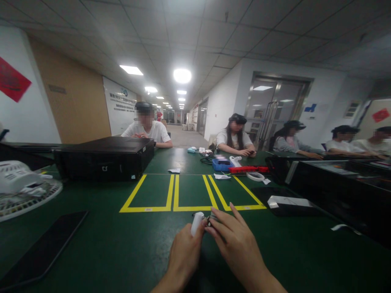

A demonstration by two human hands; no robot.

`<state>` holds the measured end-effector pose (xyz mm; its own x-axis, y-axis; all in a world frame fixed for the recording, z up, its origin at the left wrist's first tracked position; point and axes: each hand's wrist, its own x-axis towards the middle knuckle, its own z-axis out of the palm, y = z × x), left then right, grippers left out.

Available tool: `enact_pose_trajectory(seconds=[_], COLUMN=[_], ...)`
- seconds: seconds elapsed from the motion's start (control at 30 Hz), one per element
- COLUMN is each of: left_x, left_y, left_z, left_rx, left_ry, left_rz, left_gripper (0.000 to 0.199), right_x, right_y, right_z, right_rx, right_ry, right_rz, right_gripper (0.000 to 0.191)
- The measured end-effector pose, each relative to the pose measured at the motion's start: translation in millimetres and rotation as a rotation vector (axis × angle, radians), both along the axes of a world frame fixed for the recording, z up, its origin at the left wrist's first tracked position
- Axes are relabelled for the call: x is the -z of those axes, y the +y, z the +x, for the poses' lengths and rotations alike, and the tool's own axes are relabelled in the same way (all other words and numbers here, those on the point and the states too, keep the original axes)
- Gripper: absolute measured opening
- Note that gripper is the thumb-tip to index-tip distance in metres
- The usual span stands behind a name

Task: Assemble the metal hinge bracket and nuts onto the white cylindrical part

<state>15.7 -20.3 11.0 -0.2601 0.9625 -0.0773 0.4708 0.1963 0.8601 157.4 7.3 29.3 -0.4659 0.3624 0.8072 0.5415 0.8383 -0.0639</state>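
Left hand (pixel 183 254) closes around a light, stiff white plastic piece (pixel 197 223). Right hand (pixel 236 246) pinches a tiny metal part (pixel 211 220) beside it.

Left hand (pixel 185 253) gripping a white plastic piece (pixel 197 223), right hand (pixel 235 240) pinching a small metal part (pixel 210 220), green workbench (pixel 91 244)

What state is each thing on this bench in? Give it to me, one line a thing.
left hand, closed around a white plastic object
white plastic object, upright in the left hand
right hand, pinching a small metal part
small metal part, against the white plastic object
black case, shut
tape roll, lying flat
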Motion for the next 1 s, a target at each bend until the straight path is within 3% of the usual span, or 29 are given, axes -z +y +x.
enact_pose_trajectory(seconds=[0.13, 0.37, 0.57, 0.73, 1.0], left_x=[1.3, 0.4, 3.7, 4.4, 4.2], left_y=[2, 7, 9, 7, 4], left_z=[0, 0, -3, -1, -1], left_rx=[-0.028, -0.008, 0.029, -0.003, 0.007], left_ry=[-0.007, -0.048, -0.078, -0.083, -0.052], left_rz=[0.014, -0.041, -0.042, -0.074, -0.021], left_gripper=[0.065, 0.067, 0.074, 0.074, 0.069], right_x=[8.1, 12.9, 11.1, 13.6, 16.8], right_y=[3, 12, 11, 18, 16], right_z=[-4, 0, 0, 1, -1], right_rx=[-0.013, 0.098, 0.030, 0.004, -0.038], right_ry=[0.009, -0.048, -0.040, 0.058, 0.035], right_rz=[-0.012, 0.064, 0.142, 0.092, 0.021], right_gripper=[0.030, 0.022, 0.018, 0.011, 0.014])
